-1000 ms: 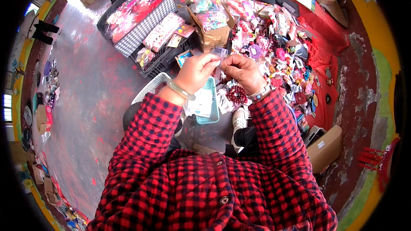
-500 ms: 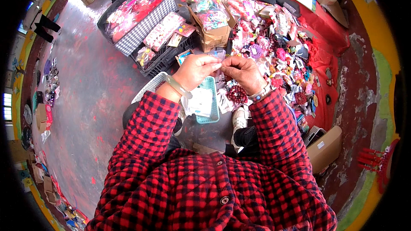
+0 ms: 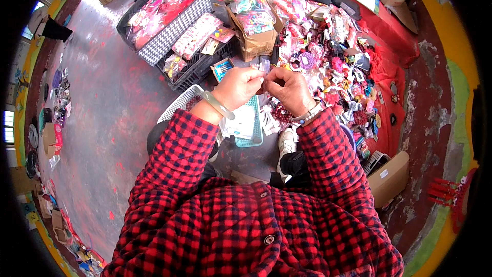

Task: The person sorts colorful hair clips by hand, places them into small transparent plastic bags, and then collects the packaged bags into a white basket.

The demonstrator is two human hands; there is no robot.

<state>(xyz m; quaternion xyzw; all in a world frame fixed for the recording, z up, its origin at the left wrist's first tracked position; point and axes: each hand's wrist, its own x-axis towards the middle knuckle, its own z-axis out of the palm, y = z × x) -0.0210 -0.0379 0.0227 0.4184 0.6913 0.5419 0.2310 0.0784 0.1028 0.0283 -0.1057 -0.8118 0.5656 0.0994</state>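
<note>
My left hand (image 3: 237, 88) and my right hand (image 3: 292, 91) meet in front of me, thumbs and fingertips pinched together. Between them a small clear plastic bag (image 3: 264, 65) stands up from the fingertips; the left fingers grip it. The right thumb and forefinger form a ring at the bag's side, and what they pinch is too small to make out. Below the hands lies a teal plastic basket (image 3: 259, 134) holding white packets (image 3: 241, 122). Dark red beaded items (image 3: 281, 115) sit under my right hand, partly covered by it.
A white basket (image 3: 176, 103) stands left of the teal one. Ahead are a black crate (image 3: 192, 79), a houndstooth bin (image 3: 177, 33), a cardboard box of packets (image 3: 256, 46) and a small blue-and-white box (image 3: 222, 68). Hair accessories (image 3: 328, 66) pile up on red cloth (image 3: 392, 66) at right.
Both hands have shifted slightly, the right one turning so its finger ring shows. The small box beyond my left hand is more exposed. A dark-trousered person at far left has moved a little.
</note>
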